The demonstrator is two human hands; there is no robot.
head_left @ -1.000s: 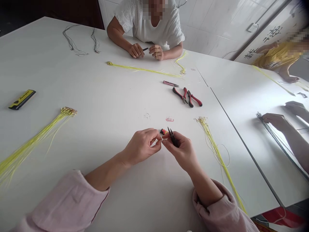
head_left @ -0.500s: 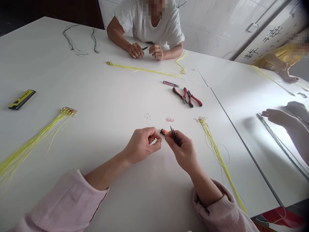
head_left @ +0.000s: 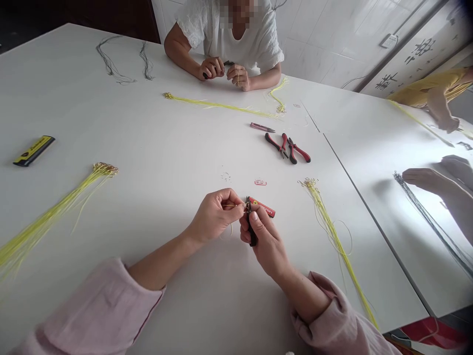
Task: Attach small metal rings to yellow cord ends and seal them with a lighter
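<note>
My left hand (head_left: pixel 216 217) pinches a thin yellow cord (head_left: pixel 231 230) between thumb and fingertips; part of it hangs in a small loop below the hand. In my right hand (head_left: pixel 266 241) is a pair of black thread snips (head_left: pixel 252 231), held upright with the fingers around it. Their blades meet the cord right at my left fingertips, but whether they cut into it is too small to tell. Just behind my right hand a red lighter (head_left: pixel 264 208) lies on the white table (head_left: pixel 207 305).
Yellow cord bundles (head_left: pixel 55 209) lie left, and another bundle (head_left: pixel 328 224) right. Beyond are red-and-black pliers (head_left: pixel 287 148), a pink pen-like tool (head_left: pixel 262 127) and a yellow-black box (head_left: pixel 34 151). A co-worker (head_left: pixel 225 39) sits opposite; another person's hand (head_left: pixel 424 180) touches dark cords at right.
My right hand has turned and moved left, bringing the snips upright against my left fingertips. The red lighter is now less covered. The co-worker opposite has shifted the dark tool.
</note>
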